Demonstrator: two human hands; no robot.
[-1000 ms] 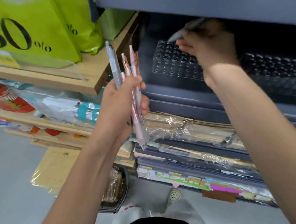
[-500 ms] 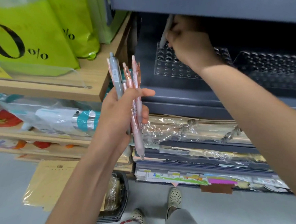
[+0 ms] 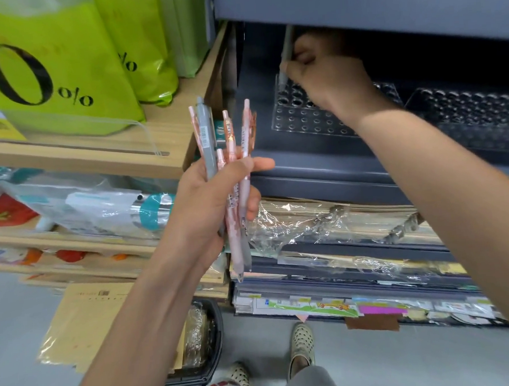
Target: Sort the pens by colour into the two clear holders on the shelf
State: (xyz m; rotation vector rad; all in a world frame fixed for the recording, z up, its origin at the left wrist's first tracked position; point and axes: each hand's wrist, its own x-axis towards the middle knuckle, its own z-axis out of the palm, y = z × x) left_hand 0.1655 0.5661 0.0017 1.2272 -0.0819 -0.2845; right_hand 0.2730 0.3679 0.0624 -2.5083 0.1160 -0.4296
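Reaching into a dark grey shelf (image 3: pixel 319 165), the person's right hand (image 3: pixel 326 74) pinches a grey pen (image 3: pixel 286 52) between curled fingers and thumb. The pen stands nearly upright, its lower tip at the back left corner of a clear holder (image 3: pixel 308 119), a tray of round holes lying on the shelf. Whether the tip sits inside a hole cannot be told. A second clear holder (image 3: pixel 464 114) lies just beside the first, to its right, in shadow.

The left hand (image 3: pixel 212 201), held lower and in front of the shelf, grips a bunch of pens (image 3: pixel 230 152) upright: several pink pens (image 3: pixel 234 223) and one other grey pen (image 3: pixel 208 142) with a barcode label. Its fingers curl round the bunch, and the thumb stretches across the front.

To the left, a wooden shelf (image 3: pixel 98 162) carries lime green bags (image 3: pixel 64 70) printed with a large percentage figure. Below the grey shelf lie stacks of wrapped paper goods (image 3: pixel 337 227). At the bottom edge, two spotted shoes (image 3: pixel 302 343) stand on a grey floor (image 3: pixel 19 338).
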